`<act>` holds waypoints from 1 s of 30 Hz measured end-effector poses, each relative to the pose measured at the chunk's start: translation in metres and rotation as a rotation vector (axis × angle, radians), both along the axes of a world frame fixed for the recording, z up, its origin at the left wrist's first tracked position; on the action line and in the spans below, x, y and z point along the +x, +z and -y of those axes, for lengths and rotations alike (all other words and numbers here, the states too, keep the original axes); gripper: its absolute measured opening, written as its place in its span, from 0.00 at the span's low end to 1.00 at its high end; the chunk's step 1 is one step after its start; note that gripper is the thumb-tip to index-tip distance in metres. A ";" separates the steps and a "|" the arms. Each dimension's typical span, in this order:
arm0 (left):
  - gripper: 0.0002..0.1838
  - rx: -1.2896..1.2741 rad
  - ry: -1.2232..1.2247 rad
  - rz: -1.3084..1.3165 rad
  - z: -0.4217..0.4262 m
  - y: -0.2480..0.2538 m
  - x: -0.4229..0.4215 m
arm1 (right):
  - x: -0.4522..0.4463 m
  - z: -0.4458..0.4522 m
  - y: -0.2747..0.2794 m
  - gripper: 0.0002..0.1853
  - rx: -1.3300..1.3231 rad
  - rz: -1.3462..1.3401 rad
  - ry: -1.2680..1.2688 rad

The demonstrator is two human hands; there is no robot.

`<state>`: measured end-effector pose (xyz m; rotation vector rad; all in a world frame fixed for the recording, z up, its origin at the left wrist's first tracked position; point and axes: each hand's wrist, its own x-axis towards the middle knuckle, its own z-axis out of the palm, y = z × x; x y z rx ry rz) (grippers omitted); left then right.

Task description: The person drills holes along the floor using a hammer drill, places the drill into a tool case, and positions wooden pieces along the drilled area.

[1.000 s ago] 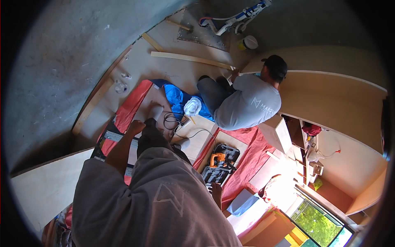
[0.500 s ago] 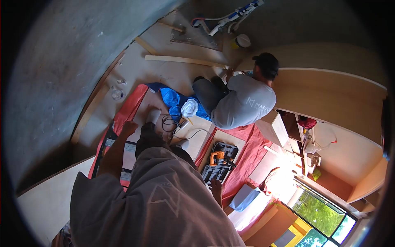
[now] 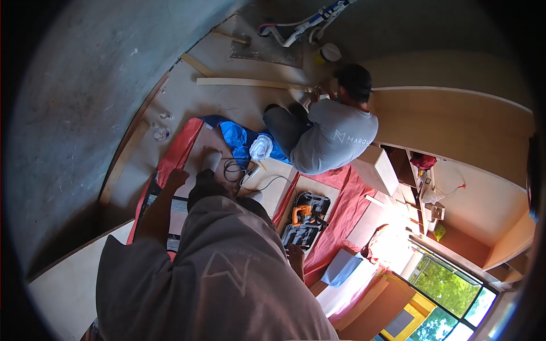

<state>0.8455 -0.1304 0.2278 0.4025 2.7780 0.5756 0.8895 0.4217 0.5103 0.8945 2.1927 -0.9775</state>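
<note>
My left hand (image 3: 178,178) hangs at my side above the red sheet (image 3: 181,145), near my foot (image 3: 211,161); its fingers blur together, and I see no object in it. On the other side, my right hand (image 3: 296,256) hangs low in shadow, its fingers loosely extended, with nothing visible in it. Just beyond that hand lies an open black tool case (image 3: 305,232) with an orange power tool (image 3: 301,214) in it. A dark cable (image 3: 277,180) curves over the boards near my feet.
A co-worker in a grey shirt (image 3: 335,136) crouches ahead, hands near a long wooden strip (image 3: 250,83). A blue sheet (image 3: 235,136) and a white bundle (image 3: 261,147) lie beside them. Cabinet panels (image 3: 449,119) stand right; a concrete wall (image 3: 108,74) rises left.
My right hand has drawn in slightly towards my body, and its fingers look less spread. The co-worker's head and upper body have shifted a little to the left. My left hand barely moves.
</note>
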 end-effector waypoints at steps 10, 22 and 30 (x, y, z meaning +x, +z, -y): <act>0.02 0.147 0.268 0.198 -0.003 -0.001 -0.036 | 0.019 -0.001 -0.013 0.16 0.048 -0.187 0.325; 0.04 0.176 0.181 0.165 -0.010 -0.010 -0.044 | 0.004 0.028 0.012 0.16 0.064 -0.022 -0.064; 0.05 -0.045 0.078 0.055 -0.011 -0.006 -0.050 | 0.025 -0.017 -0.038 0.16 0.058 -0.089 0.074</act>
